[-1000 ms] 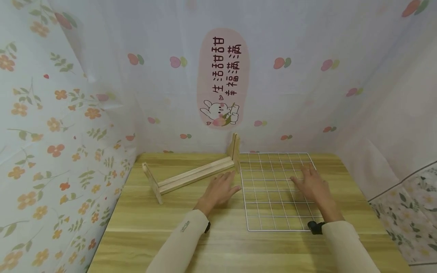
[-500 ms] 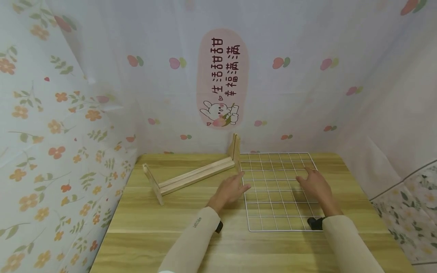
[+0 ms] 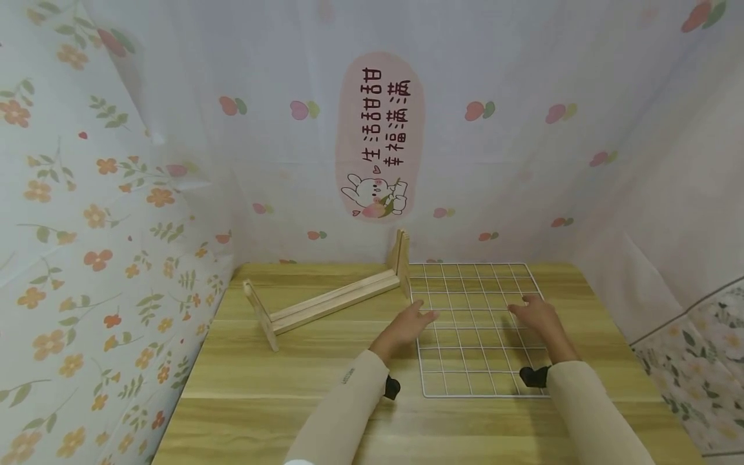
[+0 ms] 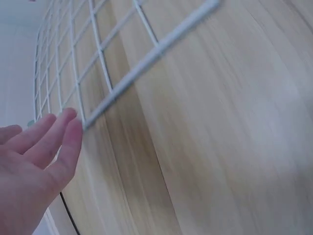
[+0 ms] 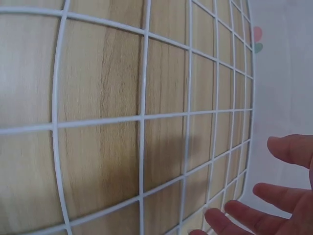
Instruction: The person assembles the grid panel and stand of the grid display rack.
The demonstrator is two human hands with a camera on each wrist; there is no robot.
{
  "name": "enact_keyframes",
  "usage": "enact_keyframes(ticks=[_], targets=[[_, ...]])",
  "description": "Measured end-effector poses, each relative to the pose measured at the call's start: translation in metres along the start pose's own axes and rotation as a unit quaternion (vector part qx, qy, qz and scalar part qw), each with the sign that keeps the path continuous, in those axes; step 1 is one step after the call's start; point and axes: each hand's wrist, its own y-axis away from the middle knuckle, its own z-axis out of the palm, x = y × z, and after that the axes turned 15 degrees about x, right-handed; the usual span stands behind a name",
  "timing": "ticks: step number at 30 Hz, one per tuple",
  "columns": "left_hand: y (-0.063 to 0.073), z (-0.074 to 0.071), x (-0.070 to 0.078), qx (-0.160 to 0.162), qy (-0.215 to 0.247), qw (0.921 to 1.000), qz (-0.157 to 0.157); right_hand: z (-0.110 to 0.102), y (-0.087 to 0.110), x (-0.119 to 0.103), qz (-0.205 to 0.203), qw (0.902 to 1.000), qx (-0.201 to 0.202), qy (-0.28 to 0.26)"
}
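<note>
I had the left hand [image 3: 405,325] and right hand [image 3: 539,320] spread, pinching nothing, at opposite sides of the white square-mesh wire grid [image 3: 469,328] flat on the yellowish wood-grain desk [image 3: 279,407], presumably for balance, pale wooden stand [image 3: 336,301] beside it, likely for reach.

Soft, dim light; faint shadows on tabletop [image 3: 476,426].
</note>
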Motion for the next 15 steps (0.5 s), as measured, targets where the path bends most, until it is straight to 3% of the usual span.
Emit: enact_keyframes(ticks=[7,11,15], targets=[[-0.006,0.012,-0.001,-0.006,0.098,0.9911,-0.09,0.003,-0.002,0.003,0.04,0.9974,-0.023,-0.056],[-0.009,0.017,-0.007,0.008,0.134,0.9834,-0.123,0.002,-0.005,0.004,0.055,0.9949,-0.033,-0.077],[-0.011,0.02,-0.009,0.002,0.179,0.9729,-0.146,0.004,-0.01,0.009,0.068,0.9914,-0.048,-0.101]])
